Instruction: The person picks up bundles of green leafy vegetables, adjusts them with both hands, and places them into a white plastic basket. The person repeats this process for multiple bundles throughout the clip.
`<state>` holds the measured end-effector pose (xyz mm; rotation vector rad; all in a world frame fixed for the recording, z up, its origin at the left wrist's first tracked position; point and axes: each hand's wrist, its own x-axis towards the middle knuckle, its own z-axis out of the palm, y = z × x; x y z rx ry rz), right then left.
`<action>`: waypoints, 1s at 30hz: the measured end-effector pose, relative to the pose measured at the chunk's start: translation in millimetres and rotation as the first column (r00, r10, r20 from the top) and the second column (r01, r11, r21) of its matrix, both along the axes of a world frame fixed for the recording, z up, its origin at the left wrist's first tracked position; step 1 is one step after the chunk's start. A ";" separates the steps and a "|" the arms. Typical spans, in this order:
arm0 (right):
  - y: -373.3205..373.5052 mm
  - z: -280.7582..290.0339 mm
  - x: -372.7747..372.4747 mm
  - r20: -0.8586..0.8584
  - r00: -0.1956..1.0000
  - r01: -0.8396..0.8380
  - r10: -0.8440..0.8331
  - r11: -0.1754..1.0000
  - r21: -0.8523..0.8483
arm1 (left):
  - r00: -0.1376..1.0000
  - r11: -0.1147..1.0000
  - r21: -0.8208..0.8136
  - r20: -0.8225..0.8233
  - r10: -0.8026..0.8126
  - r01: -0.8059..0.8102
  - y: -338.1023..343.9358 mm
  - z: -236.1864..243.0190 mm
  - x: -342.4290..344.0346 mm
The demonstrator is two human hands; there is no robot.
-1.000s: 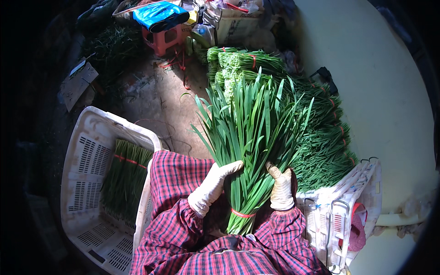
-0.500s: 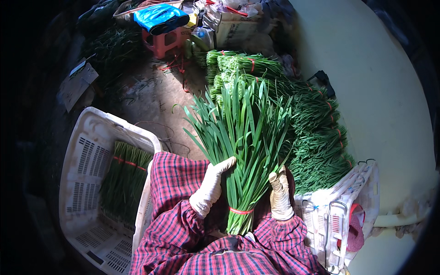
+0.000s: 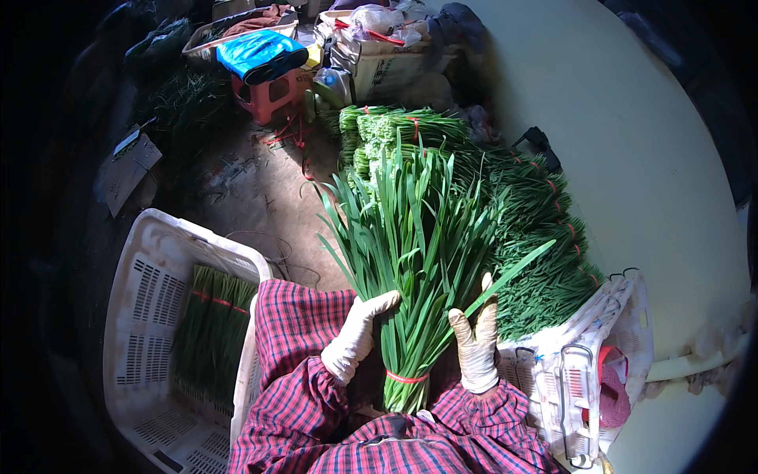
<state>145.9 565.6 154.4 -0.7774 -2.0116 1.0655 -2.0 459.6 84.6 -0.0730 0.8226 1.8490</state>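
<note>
A fanned bunch of long flat green leaves, which look like garlic chives (image 3: pixel 410 261), stands upright at my lap. A red band (image 3: pixel 406 378) circles its pale stems low down. My left hand (image 3: pixel 355 336), in a whitish glove, is closed on the bunch's left side, thumb across the front leaves. Beside the right side is my gloved right hand (image 3: pixel 476 344), its thumb and fingers apart. One long leaf (image 3: pixel 517 270) slants out of the bunch past these fingers, up to the right; whether they touch it is unclear.
At left stands a white plastic crate (image 3: pixel 189 225) with banded greens (image 3: pixel 212 332) inside. Banded bunches (image 3: pixel 537 229) are stacked ahead and to the right, by a pale wall (image 3: pixel 632 158). Another white crate (image 3: pixel 564 363) is at right. A red stool (image 3: pixel 268 99) bears a blue bag (image 3: pixel 262 54).
My right thumb and fingers have spread apart. A single leaf now sticks out to the right, past that hand. My left hand keeps its hold; the whole view has shifted slightly.
</note>
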 end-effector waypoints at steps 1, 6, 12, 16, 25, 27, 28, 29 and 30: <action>14.0 11.8 -5.3 -0.098 0.995 0.009 0.005 0.990 0.140 | 1.000 0.999 -0.028 0.020 -0.020 0.020 0.0 -1.6 0.1; 65.1 73.0 -31.9 -0.040 0.988 -0.137 0.149 0.968 0.210 | 0.999 0.999 0.010 -0.016 -0.037 0.037 0.4 3.9 2.2; 91.5 92.6 -67.4 0.163 0.956 -0.268 0.243 0.951 0.157 | 0.999 0.998 0.055 -0.045 -0.003 0.005 -0.1 17.3 3.9; 98.2 98.0 -75.9 0.222 0.950 -0.244 0.220 0.966 0.088 | 0.996 0.995 0.072 -0.057 -0.064 0.068 -2.6 20.2 1.3; 150.2 125.6 -59.1 0.440 0.897 -0.397 0.032 0.493 0.774 | 0.987 0.988 0.133 -0.151 -0.061 0.081 -1.5 21.0 2.6; 152.9 129.7 -58.3 0.294 0.942 -0.313 0.162 0.742 0.593 | 0.978 0.990 0.109 -0.198 -0.065 0.088 -2.5 22.9 3.1; 150.7 128.4 -61.0 0.178 0.965 -0.240 0.193 0.922 0.305 | 0.973 0.992 0.101 -0.223 -0.055 0.079 -2.8 23.9 3.8; 145.6 128.3 -60.1 0.081 0.958 -0.281 0.274 0.956 0.091 | 0.973 0.989 0.133 -0.229 -0.037 0.069 -2.6 25.3 6.0; 140.7 126.6 -63.2 0.131 0.957 -0.252 0.258 0.966 -0.055 | 0.965 0.988 0.118 -0.254 -0.069 0.102 -3.6 25.9 6.9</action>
